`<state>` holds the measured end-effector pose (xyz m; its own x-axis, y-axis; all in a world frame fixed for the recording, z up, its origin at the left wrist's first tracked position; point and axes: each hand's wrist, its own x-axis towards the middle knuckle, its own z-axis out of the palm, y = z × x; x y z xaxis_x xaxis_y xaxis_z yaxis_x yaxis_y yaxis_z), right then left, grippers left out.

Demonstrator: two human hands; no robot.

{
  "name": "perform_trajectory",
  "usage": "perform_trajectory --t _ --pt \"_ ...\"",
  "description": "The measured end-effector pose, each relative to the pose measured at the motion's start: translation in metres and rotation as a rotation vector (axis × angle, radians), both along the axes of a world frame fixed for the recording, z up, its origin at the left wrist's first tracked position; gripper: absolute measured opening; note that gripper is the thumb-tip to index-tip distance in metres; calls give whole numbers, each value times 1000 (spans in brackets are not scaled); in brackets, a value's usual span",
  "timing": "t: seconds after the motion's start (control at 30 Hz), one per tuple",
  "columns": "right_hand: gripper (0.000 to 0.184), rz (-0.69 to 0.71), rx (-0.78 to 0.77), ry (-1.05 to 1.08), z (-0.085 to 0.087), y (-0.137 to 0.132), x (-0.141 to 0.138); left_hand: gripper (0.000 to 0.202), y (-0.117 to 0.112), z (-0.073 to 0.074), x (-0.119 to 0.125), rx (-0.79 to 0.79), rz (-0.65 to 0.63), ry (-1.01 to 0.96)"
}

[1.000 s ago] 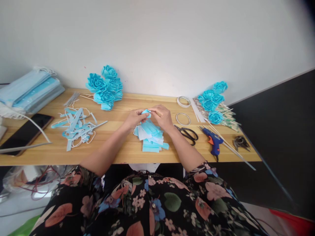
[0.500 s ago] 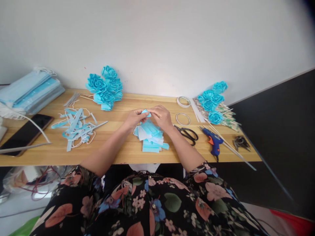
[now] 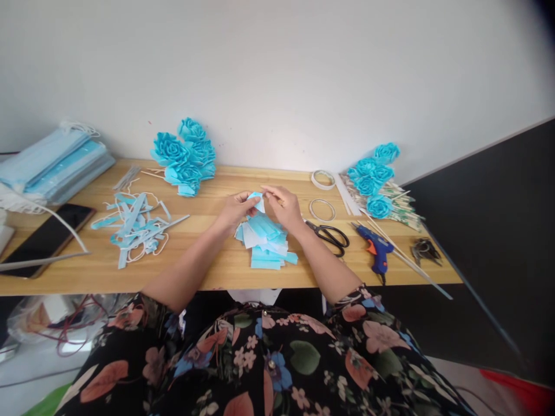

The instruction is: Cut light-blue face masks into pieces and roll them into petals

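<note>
Over the middle of the table, my left hand (image 3: pixel 237 209) pinches a small blue-and-white piece of mask fabric (image 3: pixel 259 203) between thumb and fingers. My right hand (image 3: pixel 284 208) is at the right edge of that piece with its fingers curled and fingertips close together. Whether those fingertips grip the edge or something tiny is too small to tell. Directly below both hands lies a loose pile of cut mask fabric pieces (image 3: pixel 269 240), blue and white. Black-handled scissors (image 3: pixel 333 236) rest beside my right forearm, partly hidden by it.
Blue fabric roses stand at the back left (image 3: pixel 184 155) and right (image 3: pixel 370 176). Mask scraps (image 3: pixel 136 225), a phone (image 3: pixel 47 240) and stacked masks (image 3: pixel 56 162) occupy the left. On the right are tape rolls (image 3: pixel 322 210), a blue glue gun (image 3: pixel 376 248), thin sticks (image 3: pixel 410 260) and dark clips (image 3: pixel 425 252).
The right fingers have shifted slightly at the piece's edge and look a little more spread from it. More of the piece's white side shows. My left hand keeps its hold.
</note>
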<state>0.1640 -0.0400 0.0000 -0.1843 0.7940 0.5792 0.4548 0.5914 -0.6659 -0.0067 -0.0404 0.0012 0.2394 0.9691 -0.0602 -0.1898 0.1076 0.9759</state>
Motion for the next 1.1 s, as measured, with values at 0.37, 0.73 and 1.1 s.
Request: perform_trajectory --t 0.37,0.73,1.1 --pt "27 106 43 9 5 -2 -2 36 -4 10 -3 -44 46 -138" --pt "23 39 -218 197 13 -4 1 35 -6 8 -2 79 68 30" --pt "23 65 -378 266 8 -5 -5 31 -5 5 3 141 72 120"
